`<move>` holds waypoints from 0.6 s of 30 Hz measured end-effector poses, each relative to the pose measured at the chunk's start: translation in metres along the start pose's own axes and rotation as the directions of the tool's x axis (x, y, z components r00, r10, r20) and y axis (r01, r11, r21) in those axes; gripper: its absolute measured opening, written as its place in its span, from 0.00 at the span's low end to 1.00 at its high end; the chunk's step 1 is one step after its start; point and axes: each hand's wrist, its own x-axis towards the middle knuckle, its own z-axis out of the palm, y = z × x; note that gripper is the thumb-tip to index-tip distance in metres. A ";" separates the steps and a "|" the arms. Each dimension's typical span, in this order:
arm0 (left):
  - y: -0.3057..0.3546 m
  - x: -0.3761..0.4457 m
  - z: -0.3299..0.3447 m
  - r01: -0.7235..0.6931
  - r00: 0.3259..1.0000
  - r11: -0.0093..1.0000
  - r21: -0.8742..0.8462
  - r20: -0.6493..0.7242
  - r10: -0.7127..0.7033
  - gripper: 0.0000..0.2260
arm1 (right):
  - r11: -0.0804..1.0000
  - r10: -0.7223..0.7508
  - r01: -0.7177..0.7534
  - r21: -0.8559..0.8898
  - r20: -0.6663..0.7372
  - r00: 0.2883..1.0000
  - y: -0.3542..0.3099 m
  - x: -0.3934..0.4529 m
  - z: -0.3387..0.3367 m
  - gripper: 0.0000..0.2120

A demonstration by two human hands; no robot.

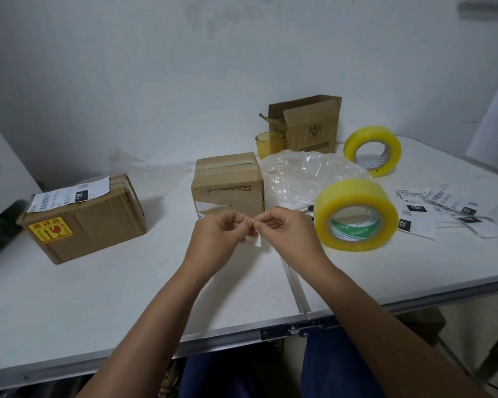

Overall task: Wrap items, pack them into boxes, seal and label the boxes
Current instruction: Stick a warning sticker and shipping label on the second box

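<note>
Both hands, left and right, pinch small white label above counter, grip clamped at top edge, likely peeling backing; sealed box waits just behind, unlabelled on top.

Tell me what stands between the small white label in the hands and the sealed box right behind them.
Nothing visible. Both hands pinch the label directly before the middle box, with only bare table between.

Three cardboard boxes, two tape rolls, one yellow cup, two hands
</note>
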 end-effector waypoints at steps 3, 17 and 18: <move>0.001 0.000 0.001 -0.006 1.000 1.000 0.017 0.008 0.006 0.06 | 0.999 0.045 -0.045 0.024 -0.010 0.999 0.004 0.003 0.001 0.07; -0.055 0.011 -0.089 0.209 0.974 0.857 0.472 -0.180 -0.139 0.06 | 0.875 0.446 -0.394 0.281 -0.153 0.882 0.019 0.023 0.010 0.08; -0.063 0.012 -0.100 0.238 0.968 0.794 0.559 -0.207 -0.145 0.06 | 0.886 0.440 -0.397 0.241 -0.160 0.884 0.021 0.022 0.014 0.08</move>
